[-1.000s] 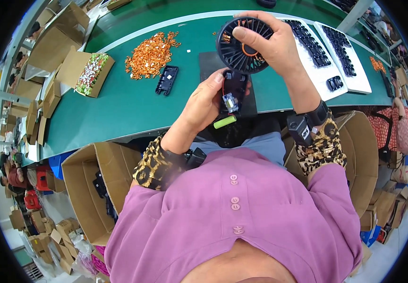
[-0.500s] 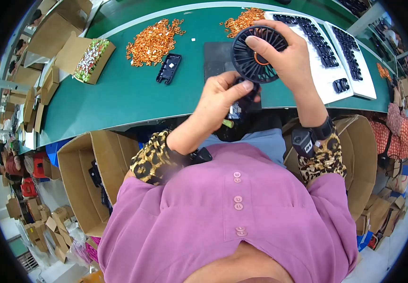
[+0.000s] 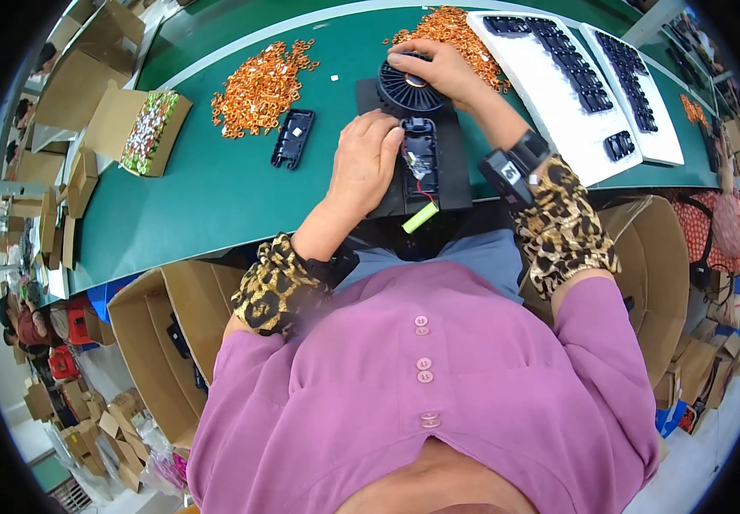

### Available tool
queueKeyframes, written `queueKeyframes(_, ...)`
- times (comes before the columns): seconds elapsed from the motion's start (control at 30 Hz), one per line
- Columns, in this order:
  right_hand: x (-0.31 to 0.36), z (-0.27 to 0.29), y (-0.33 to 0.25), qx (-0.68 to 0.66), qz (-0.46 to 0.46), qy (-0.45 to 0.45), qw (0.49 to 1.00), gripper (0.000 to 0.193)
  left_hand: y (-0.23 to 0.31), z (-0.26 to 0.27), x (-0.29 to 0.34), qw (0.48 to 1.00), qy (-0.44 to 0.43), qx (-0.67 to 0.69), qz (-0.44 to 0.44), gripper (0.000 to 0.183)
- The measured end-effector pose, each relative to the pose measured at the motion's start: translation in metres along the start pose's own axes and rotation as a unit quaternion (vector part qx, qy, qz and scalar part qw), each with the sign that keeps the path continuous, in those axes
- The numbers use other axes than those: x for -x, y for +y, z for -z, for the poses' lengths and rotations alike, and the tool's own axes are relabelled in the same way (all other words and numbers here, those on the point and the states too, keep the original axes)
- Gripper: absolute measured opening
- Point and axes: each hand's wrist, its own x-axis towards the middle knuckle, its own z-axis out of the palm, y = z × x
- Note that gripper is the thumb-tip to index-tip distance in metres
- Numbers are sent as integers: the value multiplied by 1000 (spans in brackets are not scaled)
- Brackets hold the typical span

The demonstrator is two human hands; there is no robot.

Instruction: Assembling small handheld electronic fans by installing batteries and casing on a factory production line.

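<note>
A black handheld fan [image 3: 410,96] lies on a dark block [image 3: 456,171] at the near edge of the green table. Its round slatted head points away from me, and its handle [image 3: 422,167] is open, showing wires and small parts inside. From the handle's near end a green cylindrical battery [image 3: 421,218] hangs on a red wire. My left hand [image 3: 364,160] is closed against the handle's left side, its fingertips partly hidden. My right hand [image 3: 438,70] grips the fan head's rim from the far right.
Orange ring-like pieces lie in a left pile [image 3: 259,90] and a right pile [image 3: 451,38]. A loose black handle shell [image 3: 293,138] rests left of the block. White foam trays [image 3: 550,111] hold several black parts at the right. A carton of green-and-white pieces [image 3: 149,133] stands far left.
Both hands have lowered the fan onto the dark block and laid it with its handle's open side up. The right hand has moved left, and the battery now shows fully.
</note>
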Motion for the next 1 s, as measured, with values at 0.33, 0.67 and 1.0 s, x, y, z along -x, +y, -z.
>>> queueKeyframes(0.33,-25,-3,35,152,75,56,984,40,3,9,-7,995,-81,-50,-4,32)
queueKeyframes(0.67,141,-36,-37,403,235,51,883,48,-13,11,-5,992,-124,-20,-18,34)
queueKeyframes(1.0,134,-56,-12,324,82,148,931,21,-16,13,-2,986,-163,5,-25,46)
